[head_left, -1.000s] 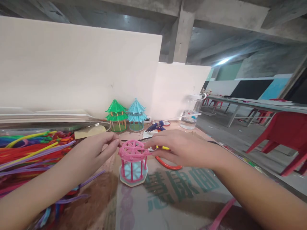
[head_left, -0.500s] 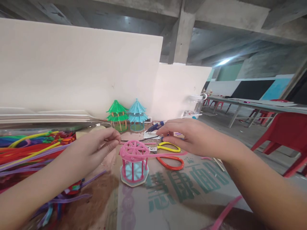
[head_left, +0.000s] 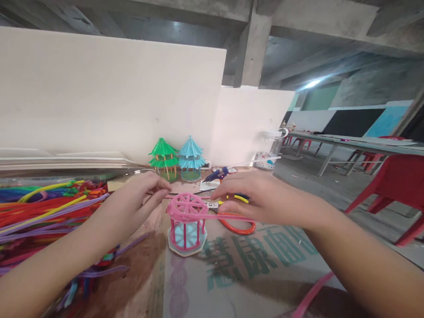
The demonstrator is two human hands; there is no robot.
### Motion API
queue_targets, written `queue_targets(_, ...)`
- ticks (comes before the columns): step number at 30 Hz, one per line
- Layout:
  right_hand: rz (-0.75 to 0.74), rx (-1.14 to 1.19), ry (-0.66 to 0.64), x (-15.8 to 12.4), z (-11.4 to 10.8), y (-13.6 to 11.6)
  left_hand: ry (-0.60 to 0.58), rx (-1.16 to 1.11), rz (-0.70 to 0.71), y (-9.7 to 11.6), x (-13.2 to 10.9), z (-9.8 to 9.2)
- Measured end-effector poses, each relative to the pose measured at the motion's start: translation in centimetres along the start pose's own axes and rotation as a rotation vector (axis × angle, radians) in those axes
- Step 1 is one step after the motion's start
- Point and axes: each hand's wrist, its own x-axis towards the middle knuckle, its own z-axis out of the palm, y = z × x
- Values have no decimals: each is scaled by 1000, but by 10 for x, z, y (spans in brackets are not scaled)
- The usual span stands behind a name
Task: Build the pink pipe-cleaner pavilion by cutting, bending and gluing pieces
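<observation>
A small pink pavilion model stands upright on a pale octagonal base, with a loose pink pipe cleaner strip running off its top to the right. To its left is my left hand, thumb and fingers slightly apart with nothing visible between them. My right hand hovers over the scissors, fingers spread and seemingly empty; it hides part of their yellow and orange handles. Just beyond it lies a dark blue glue gun, its rear partly covered by the hand.
Green and blue pavilion models stand at the back. Colourful pipe cleaners are heaped at left. A clear plastic jug is at the back right, before a white board. Another pink strip lies in front.
My right hand has come down and nearer, from the glue gun to over the scissors. The fingers of my left hand have parted a little. The pink pavilion stays in place.
</observation>
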Motion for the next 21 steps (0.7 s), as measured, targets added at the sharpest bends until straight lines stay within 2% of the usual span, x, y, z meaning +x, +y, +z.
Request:
queue_targets(2,-24,-29,-23,2,3,-8,1,-51,-43,-6,3,1)
queue_targets(5,-34,-44,-63,4,10,-15,-80,-27,-94,-13,5,1)
queue_targets(8,-62,-31,-51,6,18,-15,-117,-64,-61,-14,5,5)
queue_targets(16,-150,-49,90,12,34,-7,-297,-539,9,-7,-8,34)
queue_targets(21,-178,-16,152,16,44,-4,-230,-476,62,-9,-9,42)
